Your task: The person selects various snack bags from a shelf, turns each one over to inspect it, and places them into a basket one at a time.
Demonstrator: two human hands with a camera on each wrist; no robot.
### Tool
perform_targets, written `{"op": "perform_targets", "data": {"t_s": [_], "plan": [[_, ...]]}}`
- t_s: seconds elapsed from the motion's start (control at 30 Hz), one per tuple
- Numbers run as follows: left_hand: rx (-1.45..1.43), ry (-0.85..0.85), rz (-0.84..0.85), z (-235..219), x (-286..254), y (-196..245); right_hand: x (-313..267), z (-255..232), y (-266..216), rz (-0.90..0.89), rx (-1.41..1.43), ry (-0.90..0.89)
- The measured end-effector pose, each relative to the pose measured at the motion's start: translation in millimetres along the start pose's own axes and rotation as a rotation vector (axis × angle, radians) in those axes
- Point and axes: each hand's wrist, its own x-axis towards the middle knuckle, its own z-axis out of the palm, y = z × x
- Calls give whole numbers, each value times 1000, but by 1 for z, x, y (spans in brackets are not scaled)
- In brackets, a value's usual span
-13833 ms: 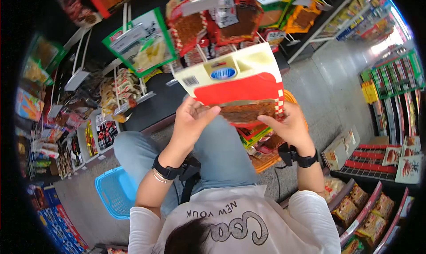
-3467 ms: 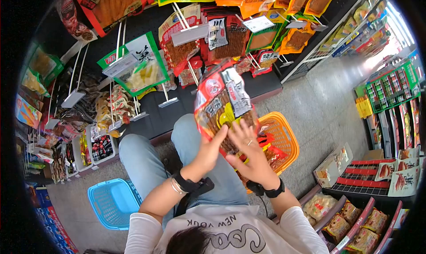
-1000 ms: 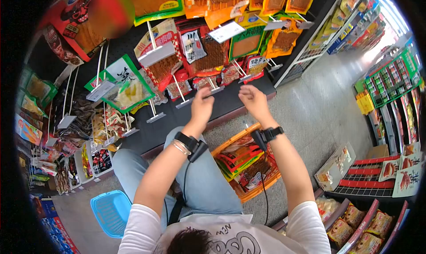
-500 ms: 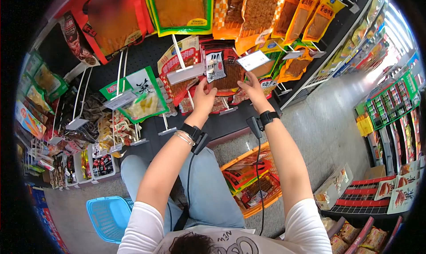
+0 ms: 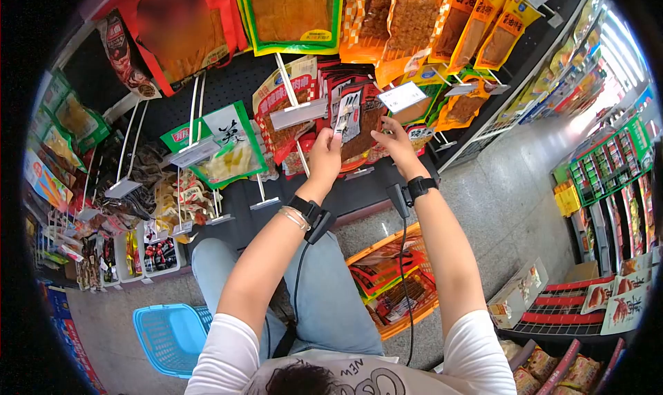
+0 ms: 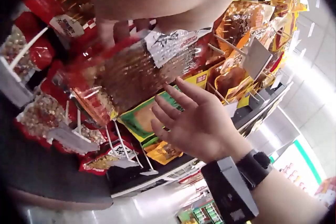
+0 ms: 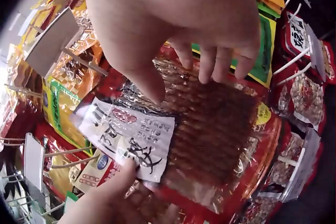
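A red snack packet [image 5: 358, 122] with a white label and a clear window hangs among others on a peg of the black display wall. My left hand [image 5: 333, 141] reaches up and pinches the packet's lower left edge; in the right wrist view its thumb [image 7: 123, 175] lies on the white label [image 7: 131, 140]. My right hand [image 5: 388, 134] is at the packet's right side with its fingers spread and relaxed. In the left wrist view the right hand [image 6: 184, 111] hovers just beside the packet [image 6: 134, 74]. From the right wrist view, its fingers [image 7: 210, 66] cover the packet's top.
White price tags [image 5: 298, 112] [image 5: 402, 96] stick out on pegs on both sides of the packet. An orange basket [image 5: 429, 304] with several packets stands on the floor by my right knee, a blue basket [image 5: 169, 333] at the left. Low shelves line the right.
Within the last second both hands rose from above the orange basket to the pegs. Since half a second ago the left hand has shifted right onto the packet's label edge, and the packet tilted.
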Motion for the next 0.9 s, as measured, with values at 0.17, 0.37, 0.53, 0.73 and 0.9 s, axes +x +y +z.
{"op": "perform_targets", "data": {"t_s": [0.17, 0.37, 0.53, 0.73, 0.9], "plan": [[-158, -101, 27, -2, -21, 17, -9, -7, 25, 16, 84, 28], [-417, -295, -203, -18, -61, 55, -72, -22, -7, 119, 393, -205], [-519, -398, -475, -42, -96, 67, -129, -32, -12, 88, 546, -201], [-685, -430, -437, -51, -146, 67, -198, -18, -5, 149, 537, -60], [-521, -508, -492, -57, -169, 47, -236, -9, 7, 136, 423, 20]]}}
